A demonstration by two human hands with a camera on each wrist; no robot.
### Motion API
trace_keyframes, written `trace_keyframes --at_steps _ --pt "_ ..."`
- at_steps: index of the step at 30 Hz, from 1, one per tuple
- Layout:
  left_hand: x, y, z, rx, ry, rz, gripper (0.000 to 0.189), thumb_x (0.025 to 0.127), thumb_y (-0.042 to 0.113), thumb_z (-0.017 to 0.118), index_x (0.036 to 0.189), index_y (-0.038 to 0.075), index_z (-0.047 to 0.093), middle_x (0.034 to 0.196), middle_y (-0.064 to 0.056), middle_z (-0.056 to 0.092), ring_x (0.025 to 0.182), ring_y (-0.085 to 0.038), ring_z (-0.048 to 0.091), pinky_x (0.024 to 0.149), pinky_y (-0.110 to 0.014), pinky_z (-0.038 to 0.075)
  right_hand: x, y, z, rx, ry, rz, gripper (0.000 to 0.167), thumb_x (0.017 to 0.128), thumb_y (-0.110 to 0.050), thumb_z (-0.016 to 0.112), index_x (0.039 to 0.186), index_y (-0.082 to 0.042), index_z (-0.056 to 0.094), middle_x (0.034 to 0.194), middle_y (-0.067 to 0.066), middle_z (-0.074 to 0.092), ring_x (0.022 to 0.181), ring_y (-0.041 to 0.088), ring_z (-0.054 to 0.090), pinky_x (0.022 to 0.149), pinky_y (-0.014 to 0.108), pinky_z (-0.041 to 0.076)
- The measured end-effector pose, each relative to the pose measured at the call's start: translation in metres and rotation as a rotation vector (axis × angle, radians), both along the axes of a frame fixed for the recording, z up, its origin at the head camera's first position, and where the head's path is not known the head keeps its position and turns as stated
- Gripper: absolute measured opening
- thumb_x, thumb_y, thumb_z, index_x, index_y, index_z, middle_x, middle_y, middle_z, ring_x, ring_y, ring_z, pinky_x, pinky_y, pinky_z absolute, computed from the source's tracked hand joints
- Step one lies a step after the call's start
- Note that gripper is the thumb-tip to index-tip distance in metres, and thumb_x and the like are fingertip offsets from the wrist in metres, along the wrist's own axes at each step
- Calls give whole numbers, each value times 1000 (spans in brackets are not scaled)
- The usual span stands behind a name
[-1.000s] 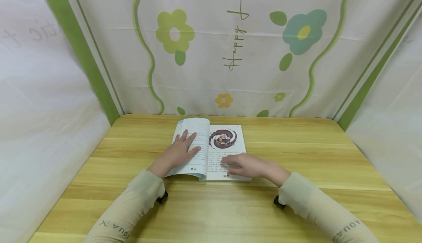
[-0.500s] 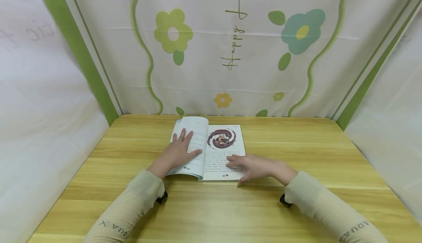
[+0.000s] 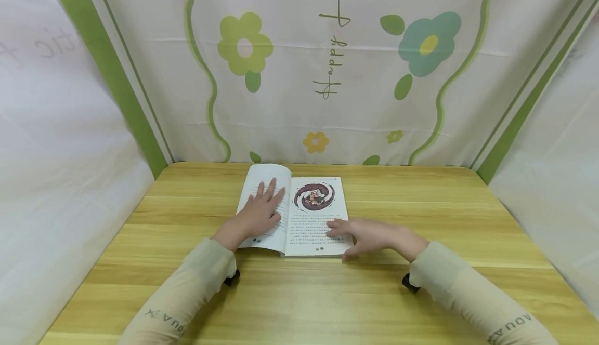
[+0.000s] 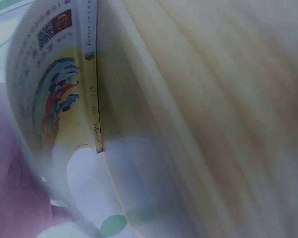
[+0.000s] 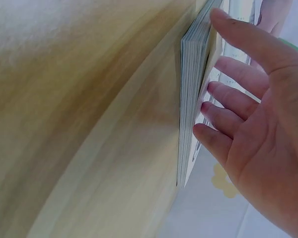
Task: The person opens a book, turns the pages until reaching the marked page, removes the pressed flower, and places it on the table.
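An open book [image 3: 309, 226] lies on the table, its right page printed with a dark red swirl picture above lines of text. My left hand [image 3: 257, 215] rests with spread fingers on the curved left page [image 3: 269, 173]. In the left wrist view the book's illustrated cover [image 4: 59, 104] and yellow spine [image 4: 93, 99] show from below; that hand is a blur at the left edge. My right hand [image 3: 372, 235] is over the lower right corner, fingers extended and loosely bent. The right wrist view shows its fingertips beside the thick page edges [image 5: 191, 64], thumb near the corner, gripping nothing.
The wooden table [image 3: 304, 303] extends around the book on all sides. A white cloth wall [image 3: 290, 111] with printed flowers stands behind its far edge, and further white cloth walls flank it left and right.
My right hand has drawn back rightward from the text to the page's lower corner, its thumb spreading. Under my left hand the raised left pages have settled further left, now lying together.
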State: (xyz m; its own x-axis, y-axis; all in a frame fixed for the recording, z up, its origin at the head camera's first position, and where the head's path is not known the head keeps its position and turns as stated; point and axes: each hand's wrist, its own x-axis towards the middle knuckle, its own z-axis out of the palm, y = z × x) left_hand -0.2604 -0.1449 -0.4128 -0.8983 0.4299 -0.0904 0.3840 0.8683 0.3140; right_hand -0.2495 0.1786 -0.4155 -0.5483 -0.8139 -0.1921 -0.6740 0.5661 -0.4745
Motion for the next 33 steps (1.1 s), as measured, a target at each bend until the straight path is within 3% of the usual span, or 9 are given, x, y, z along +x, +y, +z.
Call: trace_keyframes --at_steps 5,12,17,22,23,27,33 --pt "-2 3 0 -80 37 -126 55 109 23 32 163 12 28 171 -8 -1 155 -38 -9 120 -64 9 0 0 1 -1 -9 0 60 89 -20 81 143 -6 60 160 15 40 149 35 33 119 51 28" --pt "-2 -1 -4 -128 64 -211 56 111 44 40 161 21 37 172 -5 8 155 -38 -1 118 -66 16 1 0 6 11 -32 -13 59 89 -20 81 143 -5 61 160 13 40 149 35 33 118 52 27" --pt "-2 -4 -5 -97 62 -229 55 110 44 44 159 18 41 170 -10 16 155 -41 4 116 -68 19 0 1 10 8 -61 -17 53 91 -13 75 141 -5 62 159 14 42 148 35 34 117 48 32" --pt "0 -10 -7 -67 52 -219 56 110 44 44 159 18 41 170 -9 16 155 -40 3 116 -68 19 -1 2 9 4 -51 -14 54 86 -4 70 139 -4 64 156 14 45 146 35 38 99 36 45" --pt "0 -11 -7 -61 49 -216 56 110 44 44 159 18 41 170 -9 16 155 -39 3 116 -68 19 -2 2 9 2 -47 -16 53 86 -3 70 139 -5 64 155 14 46 146 34 39 103 36 44" --pt "1 -14 -8 -39 37 -202 56 109 43 46 159 18 41 170 -8 16 155 -39 3 117 -67 18 -5 3 5 -34 -1 -25 40 95 -1 64 135 -3 67 151 16 50 143 35 43 112 45 40" --pt "0 -13 -8 -19 38 -209 56 109 43 46 159 16 42 169 -9 17 154 -41 4 116 -67 20 -11 5 3 -111 128 -56 24 100 -5 65 121 -3 75 139 17 62 131 36 56 107 50 45"
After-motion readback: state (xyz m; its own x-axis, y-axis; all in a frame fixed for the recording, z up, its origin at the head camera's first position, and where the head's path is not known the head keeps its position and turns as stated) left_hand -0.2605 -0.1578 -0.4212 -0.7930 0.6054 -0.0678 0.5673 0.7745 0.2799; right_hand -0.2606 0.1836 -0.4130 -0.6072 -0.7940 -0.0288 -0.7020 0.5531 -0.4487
